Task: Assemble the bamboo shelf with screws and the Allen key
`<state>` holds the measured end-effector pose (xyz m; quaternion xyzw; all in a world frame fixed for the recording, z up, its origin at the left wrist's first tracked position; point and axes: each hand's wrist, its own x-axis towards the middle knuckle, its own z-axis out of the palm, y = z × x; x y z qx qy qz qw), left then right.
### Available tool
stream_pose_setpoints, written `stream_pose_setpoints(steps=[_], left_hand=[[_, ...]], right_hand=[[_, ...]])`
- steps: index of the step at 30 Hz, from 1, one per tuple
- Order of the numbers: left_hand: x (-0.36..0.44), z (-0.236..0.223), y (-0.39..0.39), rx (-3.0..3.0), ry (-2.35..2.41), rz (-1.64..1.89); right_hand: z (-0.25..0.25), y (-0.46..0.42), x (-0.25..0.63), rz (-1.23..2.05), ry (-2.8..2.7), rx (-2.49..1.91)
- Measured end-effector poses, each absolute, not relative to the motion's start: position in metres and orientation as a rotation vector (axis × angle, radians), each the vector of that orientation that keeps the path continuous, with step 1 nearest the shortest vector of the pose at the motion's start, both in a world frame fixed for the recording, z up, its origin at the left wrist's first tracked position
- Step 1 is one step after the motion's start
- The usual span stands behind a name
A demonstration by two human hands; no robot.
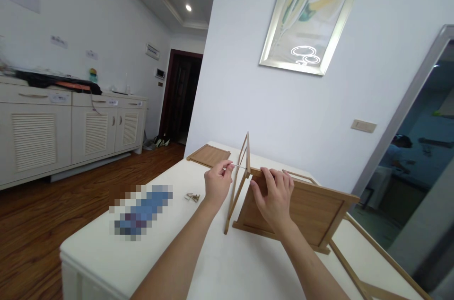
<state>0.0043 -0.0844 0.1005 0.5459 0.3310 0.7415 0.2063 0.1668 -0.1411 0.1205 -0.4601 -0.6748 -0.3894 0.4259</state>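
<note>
Table [230, 269] lies beneath both hands. On edge under the right hand [274, 193], the panel [315, 210] meets the upright frame [248, 158] between the hands; that corner is probably best kept flush and square. The right hand's fingers spread along the top edge, thumb on the near face; whether they clamp it cannot be told. The left hand [218, 181] pinches the rod [239, 166], its tip at the frame; keeping it straight and turning gently should help. Screws [192, 197] lie left of the left hand.
</note>
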Motion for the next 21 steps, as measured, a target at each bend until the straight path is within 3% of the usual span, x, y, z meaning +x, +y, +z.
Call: stream_pose_setpoints(steps=[4, 12, 21], left_hand=[[0.0, 0.106, -0.087, 1.576, 0.921, 2.188], [0.003, 0.107, -0.093, 1.428, 0.91, 1.923], [0.005, 0.109, -0.095, 1.396, 0.802, 1.887]], right_hand=[[0.121, -0.142, 0.166, -0.968, -1.677, -1.15], [0.121, -0.144, 0.165, -0.94, -1.671, -1.162], [0.121, -0.145, 0.164, -0.938, -1.654, -1.164]])
